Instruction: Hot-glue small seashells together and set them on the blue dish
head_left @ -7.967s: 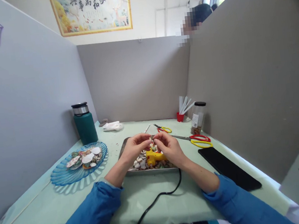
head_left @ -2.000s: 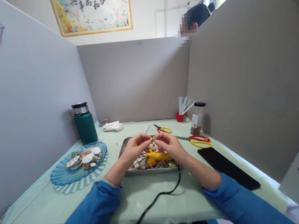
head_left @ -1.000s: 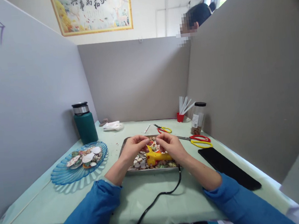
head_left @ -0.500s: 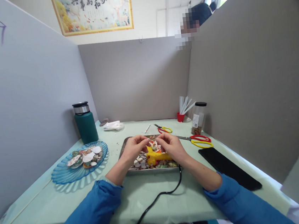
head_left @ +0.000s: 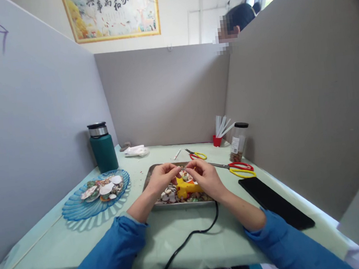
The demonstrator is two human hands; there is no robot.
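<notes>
Both hands are raised over a metal tray (head_left: 187,205), fingertips nearly meeting above its far half. My left hand (head_left: 162,179) is closed in a pinch of thumb and forefinger. Facing it, my right hand (head_left: 207,178) pinches too. Whatever sits between the fingertips is too small to make out. Below them a yellow glue gun (head_left: 187,188) lies in the tray, partly hidden by my right hand. Around it are several shells (head_left: 169,194) and small coloured pieces. A black cord (head_left: 196,232) runs from the tray toward my body.
On the left stand a blue scalloped plate (head_left: 72,209) of shells and a green bottle (head_left: 103,153). To the right lie large scissors (head_left: 241,168), small scissors (head_left: 197,155), a black slab (head_left: 275,203), a jar (head_left: 236,145) and a red cup (head_left: 217,141) of glue sticks. Grey partitions (head_left: 165,93) enclose the table.
My right fingertips have shifted slightly left, closer to the left ones. My left hand stays nearly in place, and the tray and tools have not moved.
</notes>
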